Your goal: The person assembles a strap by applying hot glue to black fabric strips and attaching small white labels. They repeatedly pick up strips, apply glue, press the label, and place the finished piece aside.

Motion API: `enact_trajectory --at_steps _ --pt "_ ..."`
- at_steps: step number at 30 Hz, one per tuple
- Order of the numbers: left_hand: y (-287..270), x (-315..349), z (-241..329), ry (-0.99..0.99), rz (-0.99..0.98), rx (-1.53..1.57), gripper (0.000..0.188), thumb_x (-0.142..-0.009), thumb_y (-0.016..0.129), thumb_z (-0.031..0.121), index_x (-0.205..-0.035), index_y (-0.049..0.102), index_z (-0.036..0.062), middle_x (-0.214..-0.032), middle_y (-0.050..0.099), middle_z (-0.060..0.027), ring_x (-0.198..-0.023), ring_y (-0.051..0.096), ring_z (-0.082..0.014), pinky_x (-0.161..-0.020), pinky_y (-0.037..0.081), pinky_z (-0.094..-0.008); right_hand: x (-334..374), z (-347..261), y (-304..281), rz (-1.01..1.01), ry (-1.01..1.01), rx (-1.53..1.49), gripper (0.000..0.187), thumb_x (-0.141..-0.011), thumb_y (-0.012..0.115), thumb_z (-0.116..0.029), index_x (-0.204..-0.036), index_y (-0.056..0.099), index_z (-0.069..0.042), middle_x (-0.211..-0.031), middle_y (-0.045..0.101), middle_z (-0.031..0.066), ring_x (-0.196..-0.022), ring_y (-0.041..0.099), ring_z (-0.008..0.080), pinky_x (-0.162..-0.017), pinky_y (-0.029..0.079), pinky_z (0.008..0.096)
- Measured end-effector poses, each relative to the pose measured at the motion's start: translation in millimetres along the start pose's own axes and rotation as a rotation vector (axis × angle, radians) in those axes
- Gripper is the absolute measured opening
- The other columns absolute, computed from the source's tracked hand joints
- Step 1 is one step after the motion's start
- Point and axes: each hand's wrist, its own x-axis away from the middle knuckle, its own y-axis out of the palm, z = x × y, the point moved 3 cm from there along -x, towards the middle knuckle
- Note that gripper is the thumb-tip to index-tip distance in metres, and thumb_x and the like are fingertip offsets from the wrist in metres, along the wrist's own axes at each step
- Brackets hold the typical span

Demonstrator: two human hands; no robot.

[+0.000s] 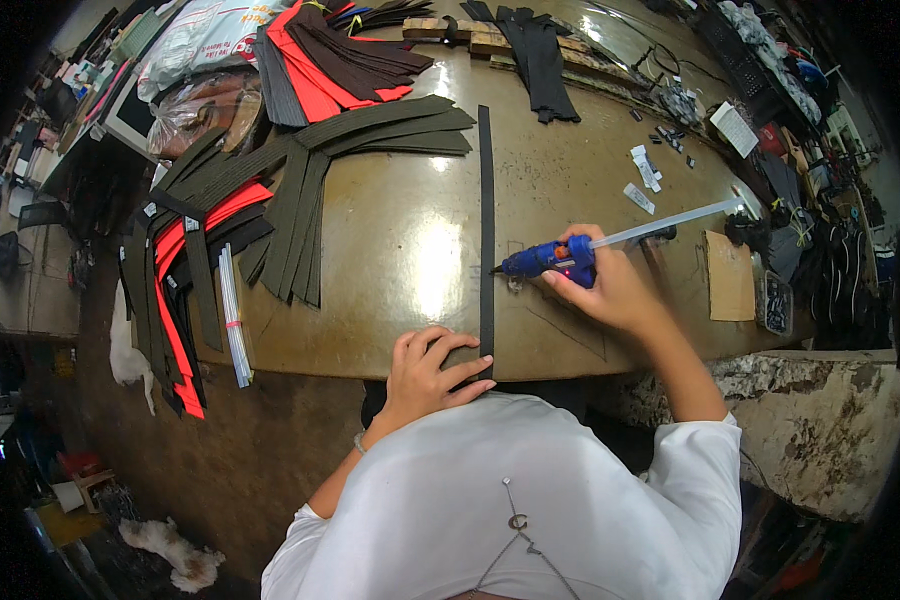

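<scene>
A long, narrow black strip (486,190) lies straight across the table, running from the near edge toward the back. My right hand (602,282) is wrapped round a blue glue gun (540,262), whose dark nozzle points left and meets the strip about midway, or hovers just over it. Out of the gun's back end a long, whitish glue stick (670,222) slants up to the right. My left hand (438,366) rests with fingers spread at the near end of the strip, its fingertips on the strip's left side.
Piles of dark green strips (300,170), some with red-orange strips (300,60), cover the table's left and back. A bundle of white sticks (234,310) lies at the left edge. To the right are small labels (646,168), a cardboard piece (730,276) and a clear container (776,302).
</scene>
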Motion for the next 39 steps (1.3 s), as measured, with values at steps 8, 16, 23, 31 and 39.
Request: enact_trajectory --at_steps 8,16,23,31,39 --pt "-1.0 -0.8 1.1 0.003 -0.007 -0.002 0.028 -0.067 0.084 0.036 -0.092 0.075 0.0258 -0.110 0.063 0.0065 -0.106 0.054 -0.0201 -0.087 0.038 -0.0399 -11.0 14.1 6.2 0.009 -0.072 0.058 0.050 -0.086 0.073 -0.031 -0.120 0.047 -0.005 -0.087 0.070 0.0206 -0.078 0.069 0.0405 -0.067 0.054 0.0430" --pt "-1.8 0.7 1.5 -0.007 -0.002 0.022 0.027 -0.068 0.084 0.033 -0.091 0.076 0.0238 -0.110 0.063 0.0055 -0.106 0.053 -0.0210 -0.089 0.038 -0.0401 -29.6 0.6 0.9 -0.097 -0.299 0.326 0.042 -0.087 0.069 -0.023 -0.121 0.051 -0.007 -0.094 0.068 0.0191 -0.078 0.069 0.0375 -0.068 0.055 0.0427" --pt "-8.3 -6.8 6.8 -0.022 -0.028 0.036 0.034 -0.068 0.084 0.034 -0.098 0.075 0.0218 -0.110 0.063 0.0042 -0.108 0.053 -0.0217 -0.094 0.037 -0.0409 18.3 33.9 -53.0 0.541 0.016 0.265 0.033 -0.097 0.056 -0.019 -0.127 0.053 -0.006 -0.107 0.065 0.0170 -0.095 0.065 0.0291 -0.080 0.051 0.0381" --pt "-70.8 -51.7 -63.8 -0.285 0.242 0.139 0.021 -0.087 0.071 0.015 -0.102 0.069 0.0017 -0.098 0.068 -0.0142 -0.091 0.065 -0.0267 -0.082 0.051 -0.0348 170.9 243.1 -159.7 1.183 0.931 0.388 0.070 -0.098 0.038 -0.062 -0.115 0.048 0.006 -0.104 0.063 0.0324 -0.097 0.061 0.0504 -0.080 0.047 0.0552" --pt "-97.9 -132.4 -233.3 -0.627 0.220 -0.547 0.047 -0.084 0.071 0.032 -0.114 0.066 -0.0033 -0.108 0.065 -0.0246 -0.104 0.062 -0.0393 -0.090 0.050 -0.0460 211.9 106.7 -133.0 0.572 1.276 0.446 0.074 -0.094 0.046 -0.065 -0.091 0.065 0.007 -0.080 0.067 0.0218 -0.076 0.066 0.0359 -0.068 0.051 0.0436"
